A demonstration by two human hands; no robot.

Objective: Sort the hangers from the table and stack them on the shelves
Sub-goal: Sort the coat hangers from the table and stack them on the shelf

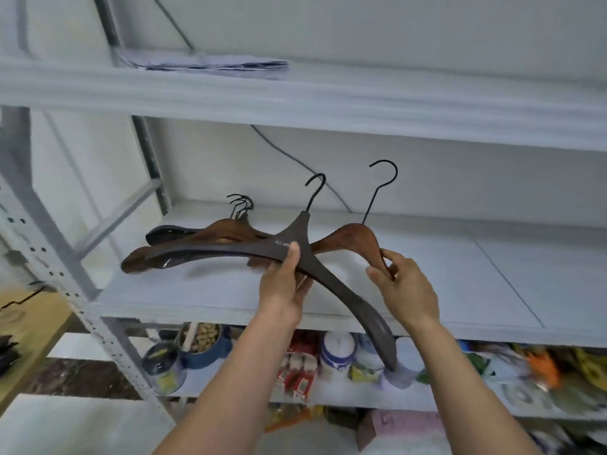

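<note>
A: Now, the middle shelf (427, 274) is the place. Which hanger goes down first?

B: I'd judge the dark hanger (341, 287). It hangs over the shelf, one arm reaching across the pile of hangers (220, 229) at the left end, the other sloping down past the front edge. The pile seems to hold a dark one as well, so it likely belongs there.

A: And the brown hanger (356, 236)?

B: It crosses behind the dark one, above the bare board to the right of the pile. Part the two before lowering either, or the arms will drag each other askew.

A: How are the hands set?

B: The left hand (285, 290) grips the dark hanger just beside its neck, thumb on top and fingers curled beneath, which is a good balance point. The right hand (405, 289) pinches the outer end of the brown hanger's arm between thumb and fingertips. It is a light hold, so that hanger may swing.

A: Anything about the hooks?

B: The pile's hooks (242, 204) point toward the back wall. Turn the dark hanger's hook (316, 189) the same way and nest the shoulders, so the stack lies flat.
</note>
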